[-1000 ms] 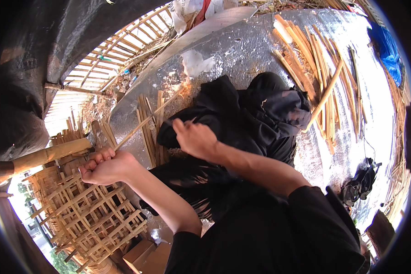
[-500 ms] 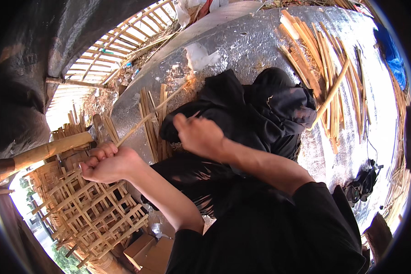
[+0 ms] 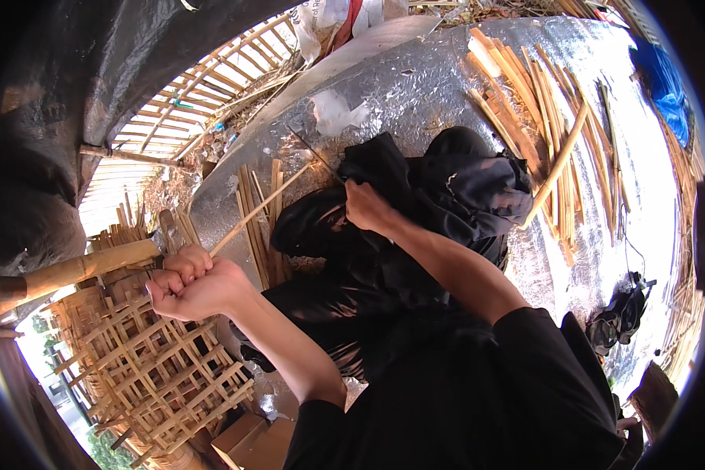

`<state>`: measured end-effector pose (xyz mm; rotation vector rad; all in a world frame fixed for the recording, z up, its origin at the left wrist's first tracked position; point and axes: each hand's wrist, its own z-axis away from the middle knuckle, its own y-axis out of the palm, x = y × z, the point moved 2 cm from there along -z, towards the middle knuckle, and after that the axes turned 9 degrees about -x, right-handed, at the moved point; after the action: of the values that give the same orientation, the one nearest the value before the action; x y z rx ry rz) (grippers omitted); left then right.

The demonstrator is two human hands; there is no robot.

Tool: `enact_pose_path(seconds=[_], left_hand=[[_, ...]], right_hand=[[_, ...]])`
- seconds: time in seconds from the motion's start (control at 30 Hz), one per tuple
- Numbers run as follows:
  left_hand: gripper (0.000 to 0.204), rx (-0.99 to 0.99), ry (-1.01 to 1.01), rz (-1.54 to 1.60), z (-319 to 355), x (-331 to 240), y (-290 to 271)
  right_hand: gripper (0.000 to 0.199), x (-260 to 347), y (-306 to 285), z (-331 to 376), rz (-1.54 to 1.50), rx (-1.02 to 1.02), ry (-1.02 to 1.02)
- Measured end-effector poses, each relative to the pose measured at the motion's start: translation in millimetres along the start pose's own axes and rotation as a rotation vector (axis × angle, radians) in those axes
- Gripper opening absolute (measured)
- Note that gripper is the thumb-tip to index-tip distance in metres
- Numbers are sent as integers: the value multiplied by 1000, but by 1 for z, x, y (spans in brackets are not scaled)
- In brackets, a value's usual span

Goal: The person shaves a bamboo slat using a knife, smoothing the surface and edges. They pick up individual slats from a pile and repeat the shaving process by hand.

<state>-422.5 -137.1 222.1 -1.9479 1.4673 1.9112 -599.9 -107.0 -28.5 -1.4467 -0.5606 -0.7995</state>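
Two bare hands share one long thin pale bamboo strip (image 3: 254, 211): the left hand (image 3: 192, 283) is fisted tight around its near end, above the woven bamboo lattice panel (image 3: 145, 368), and the right hand (image 3: 366, 207) is curled shut further along, with what looks like a thin dark blade (image 3: 313, 153) slanting out from it toward the far side of the silver foil-like ground sheet (image 3: 415, 86). The strip runs from the left fist up across the black cloth (image 3: 446, 188) bunched over the person's lap toward the right hand. Judging by this, the step in hand looks like shaving or splitting the strip, the left grip pulling while the right steadies the edge against it. The next move would call for a steady, even draw along the strip's length, keeping the blade angle shallow and the fingers clear of the edge. A loose bundle of flat tan bamboo slats (image 3: 540, 133) lies spread near the sheet's far right edge, and a smaller clump of short bamboo sticks (image 3: 262, 227) lies by its left edge. Where blade meets strip is hidden behind the right fist, so contact cannot be confirmed; the blade's handle is likewise covered. The strip's far end is lost against the dark cloth, and the small dark object (image 3: 615, 321) at the sheet's right edge is too unclear to identify.
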Motion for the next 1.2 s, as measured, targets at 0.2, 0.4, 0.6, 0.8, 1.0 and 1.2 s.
enact_pose_path(seconds=[0.2, 0.4, 0.6, 0.8, 1.0, 1.2], left_hand=[[38, 483, -186, 166, -23, -9, -24], [34, 650, -262, 287, -21, -18, -42], [36, 675, -225, 318, 0, -14, -26], [41, 775, -139, 421, 10, -6, -27], [40, 625, -185, 332, -1, -1, -45], [44, 637, -134, 483, -27, -53, -40]], right_hand=[[28, -4, 30, 0, 105, -88, 26], [23, 0, 9, 1, 30, -27, -14], [17, 132, -82, 76, -112, -174, -256], [18, 147, -68, 90, -143, -172, -267], [23, 14, 14, 25, 7, -79, 19], [30, -1, 38, 1, 159, -114, 158]])
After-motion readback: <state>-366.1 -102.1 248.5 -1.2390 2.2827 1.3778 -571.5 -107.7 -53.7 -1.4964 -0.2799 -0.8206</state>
